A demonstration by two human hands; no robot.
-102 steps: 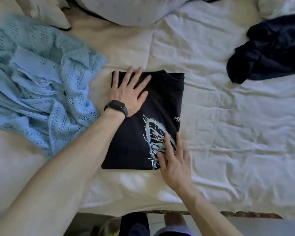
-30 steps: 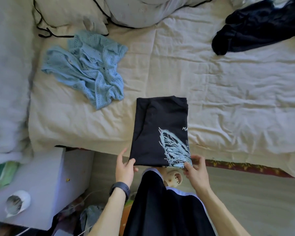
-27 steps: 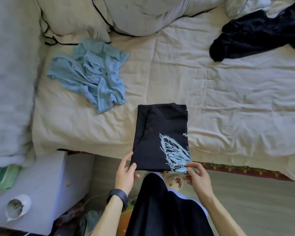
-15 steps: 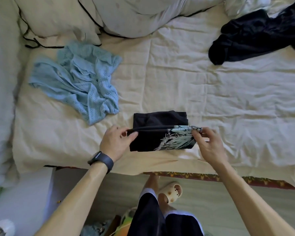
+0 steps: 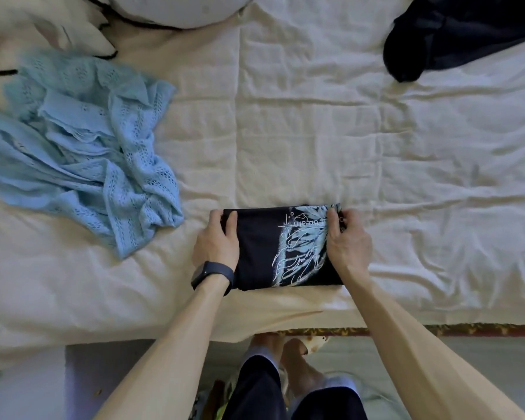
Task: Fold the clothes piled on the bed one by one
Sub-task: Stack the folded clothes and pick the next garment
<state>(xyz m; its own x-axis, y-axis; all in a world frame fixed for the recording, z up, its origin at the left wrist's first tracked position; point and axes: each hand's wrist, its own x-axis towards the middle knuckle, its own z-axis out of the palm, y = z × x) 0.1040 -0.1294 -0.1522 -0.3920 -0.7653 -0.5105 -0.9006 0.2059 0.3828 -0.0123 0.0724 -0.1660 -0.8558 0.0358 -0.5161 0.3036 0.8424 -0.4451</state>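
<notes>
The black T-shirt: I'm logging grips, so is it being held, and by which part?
Yes, by both hands: the left hand pinches the black T-shirt at its far left corner, the right hand at its far right corner.

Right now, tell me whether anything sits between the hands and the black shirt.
Nothing visible does. The left hand and right hand grip the black shirt at its two ends; the blue knit lies apart to the left.

Black shirt (image 5: 259, 253), now half its length
</notes>
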